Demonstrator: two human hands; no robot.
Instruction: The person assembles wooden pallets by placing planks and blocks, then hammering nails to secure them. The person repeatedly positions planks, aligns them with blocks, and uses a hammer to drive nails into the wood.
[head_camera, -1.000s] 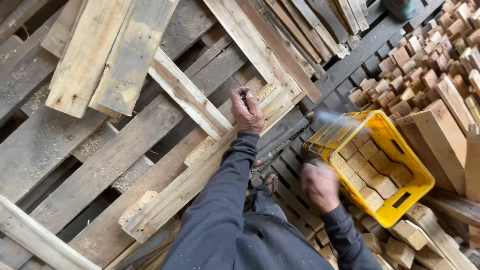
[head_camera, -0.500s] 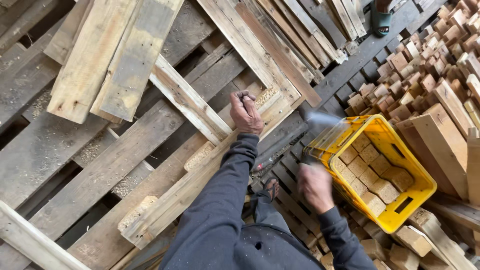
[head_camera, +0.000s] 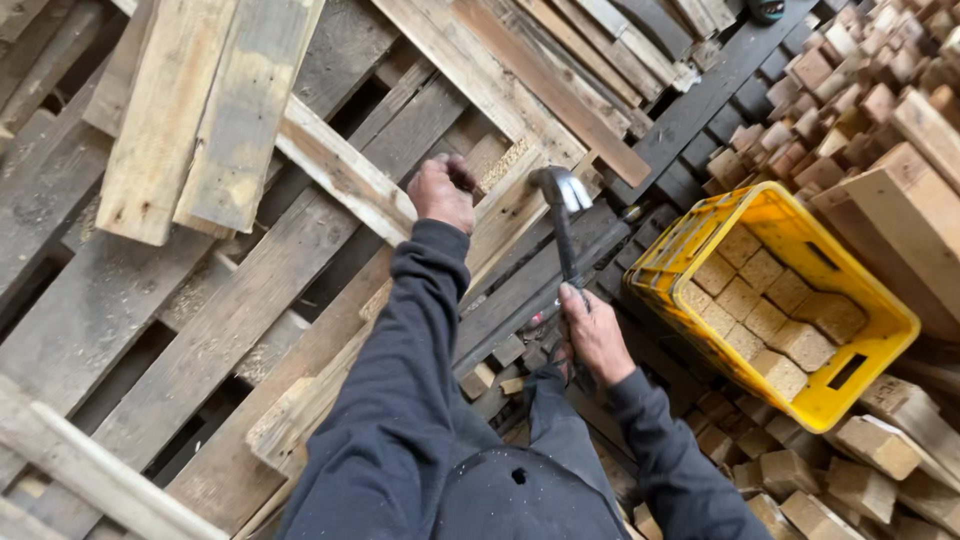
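My right hand (head_camera: 592, 335) grips the dark handle of a hammer (head_camera: 562, 215), whose shiny metal head is close to a light wooden plank (head_camera: 510, 215). My left hand (head_camera: 443, 192) is closed and rests on that plank's upper end, a small dark thing pinched in its fingers; I cannot tell what it is. The plank lies slantwise across weathered pallet boards (head_camera: 230, 320). Both arms are in dark sleeves.
A yellow plastic crate (head_camera: 865, 345) holding several wooden blocks stands at the right. More wooden blocks (head_camera: 850, 90) are heaped behind it and around my legs (head_camera: 800, 480). Loose planks (head_camera: 200, 110) lie stacked at the upper left, with gaps between the pallet slats.
The hammer, a raised blur by the crate before, has swung left and down towards the plank near my left hand. The left hand has stayed on the plank.
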